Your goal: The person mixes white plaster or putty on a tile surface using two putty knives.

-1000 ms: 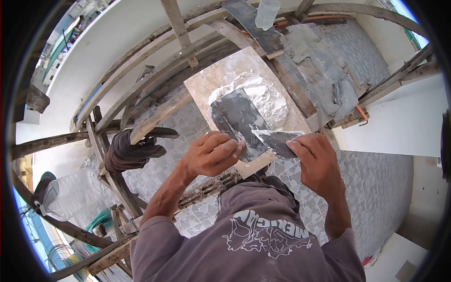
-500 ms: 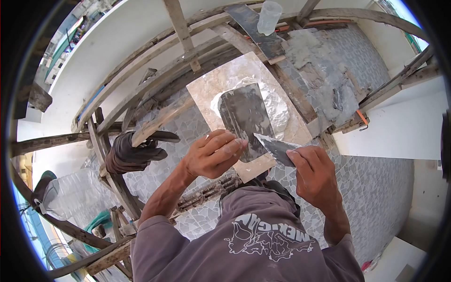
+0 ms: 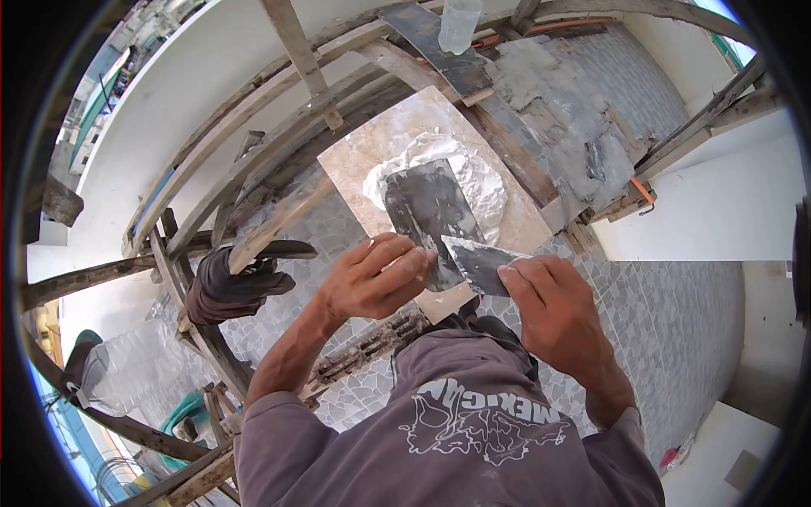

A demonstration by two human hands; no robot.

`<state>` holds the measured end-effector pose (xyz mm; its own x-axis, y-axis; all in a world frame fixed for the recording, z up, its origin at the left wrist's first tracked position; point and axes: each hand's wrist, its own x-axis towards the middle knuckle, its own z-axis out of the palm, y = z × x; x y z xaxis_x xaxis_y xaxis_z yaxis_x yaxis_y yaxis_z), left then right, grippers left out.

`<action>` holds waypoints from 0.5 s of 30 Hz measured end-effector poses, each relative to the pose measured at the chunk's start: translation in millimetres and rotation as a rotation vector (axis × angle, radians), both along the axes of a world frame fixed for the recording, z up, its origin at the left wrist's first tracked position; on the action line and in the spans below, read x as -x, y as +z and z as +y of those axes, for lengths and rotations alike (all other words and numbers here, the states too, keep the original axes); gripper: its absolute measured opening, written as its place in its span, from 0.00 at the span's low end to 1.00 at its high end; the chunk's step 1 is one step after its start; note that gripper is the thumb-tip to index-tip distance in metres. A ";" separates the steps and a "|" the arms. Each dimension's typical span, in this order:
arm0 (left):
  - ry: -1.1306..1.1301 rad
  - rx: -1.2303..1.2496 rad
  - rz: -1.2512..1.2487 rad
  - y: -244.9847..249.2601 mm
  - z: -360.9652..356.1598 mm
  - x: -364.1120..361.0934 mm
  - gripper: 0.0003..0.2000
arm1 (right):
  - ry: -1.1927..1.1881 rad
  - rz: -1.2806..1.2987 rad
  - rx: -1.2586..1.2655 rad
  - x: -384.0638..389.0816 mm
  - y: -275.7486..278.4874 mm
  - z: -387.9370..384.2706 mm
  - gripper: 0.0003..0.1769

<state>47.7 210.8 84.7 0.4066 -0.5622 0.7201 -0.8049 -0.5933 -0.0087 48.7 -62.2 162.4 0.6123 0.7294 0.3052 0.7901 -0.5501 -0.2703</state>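
Left hand (image 3: 367, 283) grip clenched on wide trowel (image 3: 427, 211), blade over white putty (image 3: 486, 182) at slab (image 3: 351, 165) centre. Right hand (image 3: 557, 317) grip pinching small scraper (image 3: 477, 262) against trowel's near edge.

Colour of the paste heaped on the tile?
White paste, heaped on the beige tile under the wide blade; the head view shows it best.

Trowel blades (image 3: 431, 215) seen as dull grey smeared metal; putty (image 3: 481, 182) white, rough; board (image 3: 355, 160) glossy marbled; planks (image 3: 296, 46) weathered wood.
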 end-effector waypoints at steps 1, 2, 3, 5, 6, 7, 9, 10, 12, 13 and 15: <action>-0.016 -0.007 0.018 -1.1 -0.4 -0.9 0.07 | -0.002 0.009 0.009 -0.8 -0.2 2.9 0.23; -0.009 -0.013 0.030 -2.1 -1.6 -1.6 0.07 | -0.005 0.019 0.018 -1.8 -0.4 5.3 0.23; -0.001 -0.020 0.043 -3.0 -3.0 -2.0 0.07 | -0.002 0.027 0.035 -3.2 -2.4 6.8 0.23; 0.002 -0.032 0.070 -5.6 -3.1 -3.0 0.07 | 0.006 0.043 0.068 -8.0 -11.3 10.1 0.22; -0.004 -0.036 0.085 -7.6 -1.8 -3.7 0.08 | 0.005 0.054 0.086 -12.7 -15.9 11.6 0.22; -0.013 -0.041 0.100 -9.0 -1.2 -3.4 0.08 | 0.003 0.065 0.105 -19.4 -20.9 13.0 0.22; -0.004 -0.070 0.103 -9.5 -1.7 -1.9 0.08 | -0.009 0.083 0.119 -38.2 -34.7 13.7 0.20; -0.001 -0.086 0.101 -9.6 -2.0 -2.0 0.08 | -0.019 0.086 0.114 -51.3 -45.1 11.9 0.19; 0.005 -0.067 0.162 -10.0 -1.9 0.8 0.09 | -0.055 0.080 0.062 -71.3 -63.5 3.6 0.17; 0.013 -0.057 0.192 -10.7 -0.8 0.9 0.10 | -0.080 0.071 0.014 -80.3 -71.1 -2.5 0.16; 0.073 0.068 0.291 -18.1 3.6 -1.7 0.12 | -0.171 0.102 -0.132 -86.1 -73.3 -11.4 0.10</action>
<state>49.4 214.4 66.6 0.6390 -0.4782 0.6025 -0.7229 -0.6410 0.2579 134.8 -73.6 89.0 0.7559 0.5705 0.3212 0.6535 -0.6278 -0.4227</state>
